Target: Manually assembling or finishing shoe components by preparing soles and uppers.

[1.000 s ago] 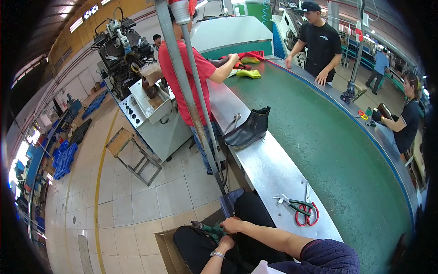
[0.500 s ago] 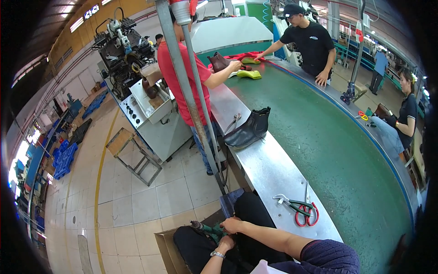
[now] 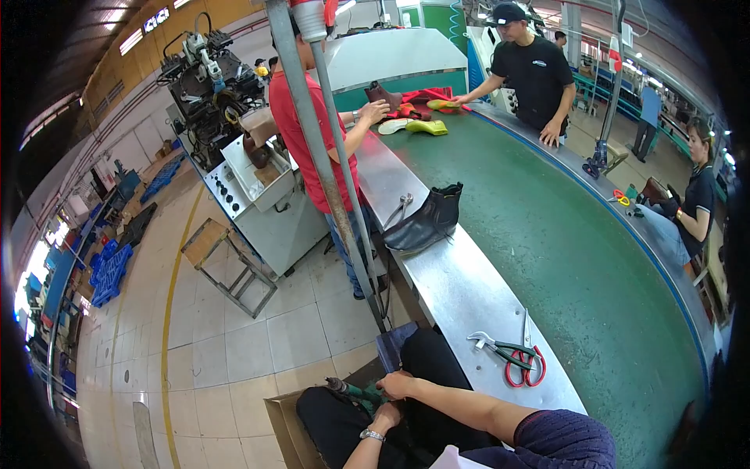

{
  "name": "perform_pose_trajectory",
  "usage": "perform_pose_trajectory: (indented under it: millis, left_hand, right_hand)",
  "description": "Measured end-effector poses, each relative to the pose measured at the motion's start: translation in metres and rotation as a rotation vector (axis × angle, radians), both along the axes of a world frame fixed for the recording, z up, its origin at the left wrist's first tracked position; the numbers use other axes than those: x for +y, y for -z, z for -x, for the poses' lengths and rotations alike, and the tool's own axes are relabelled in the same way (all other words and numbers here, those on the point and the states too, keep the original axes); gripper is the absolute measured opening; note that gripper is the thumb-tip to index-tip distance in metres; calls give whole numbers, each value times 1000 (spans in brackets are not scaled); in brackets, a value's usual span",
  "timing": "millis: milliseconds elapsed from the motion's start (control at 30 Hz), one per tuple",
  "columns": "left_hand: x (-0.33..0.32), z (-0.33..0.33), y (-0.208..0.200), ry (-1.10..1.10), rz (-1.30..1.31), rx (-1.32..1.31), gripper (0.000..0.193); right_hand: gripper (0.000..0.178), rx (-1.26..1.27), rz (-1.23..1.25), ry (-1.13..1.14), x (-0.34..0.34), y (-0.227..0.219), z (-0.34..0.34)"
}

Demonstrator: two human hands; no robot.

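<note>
In my lap lies a green tool (image 3: 362, 395) with a dark metal tip, like a hand-held power tool. My left hand (image 3: 387, 415), below a wristwatch, is closed at its near end. Fingers of my right hand (image 3: 396, 385) are curled against its upper side. My fingers hide part of the tool. On the metal ledge to my right lie green-handled pincers (image 3: 500, 344) and red-handled scissors (image 3: 528, 366), partly overlapping. Farther along the ledge stands a black ankle boot (image 3: 428, 222), with a metal tool (image 3: 401, 208) lying behind it.
A green conveyor belt (image 3: 547, 258) curves past the metal ledge (image 3: 461, 305). A co-worker in red (image 3: 301, 141) reaches toward a brown boot (image 3: 383, 98); another in black (image 3: 531, 74) touches a yellow-green piece. A metal post (image 3: 320, 156), wooden stool (image 3: 226, 262) and cardboard box (image 3: 285, 418) stand nearby.
My hands and the green tool stay almost still. At the belt's far end, the brown boot has shifted, the red-shirted co-worker's hand has moved, and the black-shirted co-worker's hand has moved slightly right.
</note>
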State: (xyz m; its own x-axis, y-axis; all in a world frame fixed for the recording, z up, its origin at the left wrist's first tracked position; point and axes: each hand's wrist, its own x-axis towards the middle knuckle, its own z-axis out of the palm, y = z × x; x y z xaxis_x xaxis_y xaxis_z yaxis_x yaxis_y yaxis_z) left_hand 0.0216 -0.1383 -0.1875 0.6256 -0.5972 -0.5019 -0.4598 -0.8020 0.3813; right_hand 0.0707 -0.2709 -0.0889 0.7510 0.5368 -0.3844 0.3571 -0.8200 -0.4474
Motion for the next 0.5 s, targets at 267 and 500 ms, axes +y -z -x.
perform_pose_trajectory:
  millis: [267, 500]
  left_hand:
    - [-1, -1, -8, 34, 24, 3, 29]
    - [-1, -1, -8, 53, 11, -20, 28]
  right_hand:
    - [38, 5, 1, -6, 1, 8, -3]
    - [37, 24, 1, 2, -1, 7, -2]
